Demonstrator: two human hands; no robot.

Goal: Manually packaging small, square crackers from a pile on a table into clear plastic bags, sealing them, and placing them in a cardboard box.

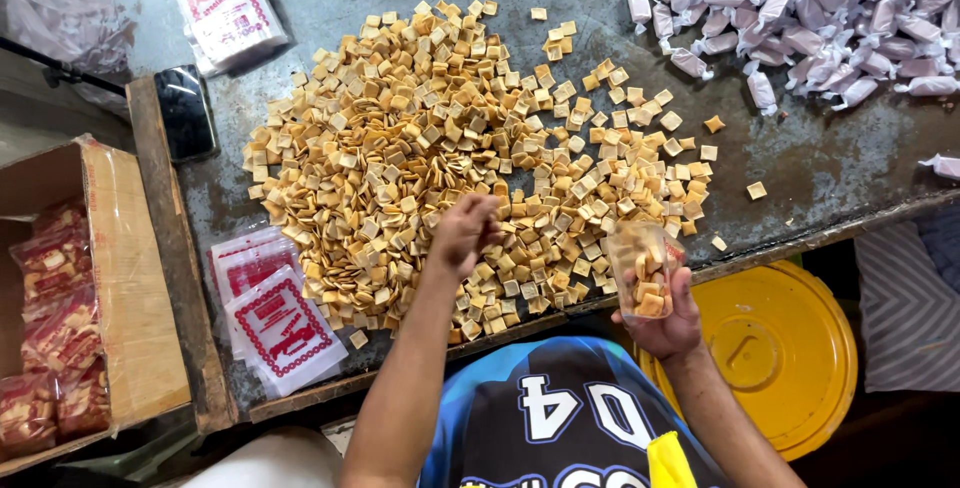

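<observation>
A big heap of small square golden crackers (pixel 440 138) covers the middle of a worn metal table (pixel 800 163). My left hand (pixel 463 233) hovers over the heap's near edge with its fingers bunched, seemingly pinching crackers. My right hand (pixel 665 318) holds a small clear plastic bag (pixel 645 266) upright at the table's front edge; the bag is partly filled with crackers.
Flat empty bags with red print (pixel 275 323) lie at the front left, more of them (pixel 228 8) at the back left. A pile of wrapped pinkish packets (pixel 800 8) fills the back right. A cardboard box of filled packets (pixel 60 298) stands left, a yellow lid (pixel 770 348) below right, a dark phone (pixel 185 113) on the ledge.
</observation>
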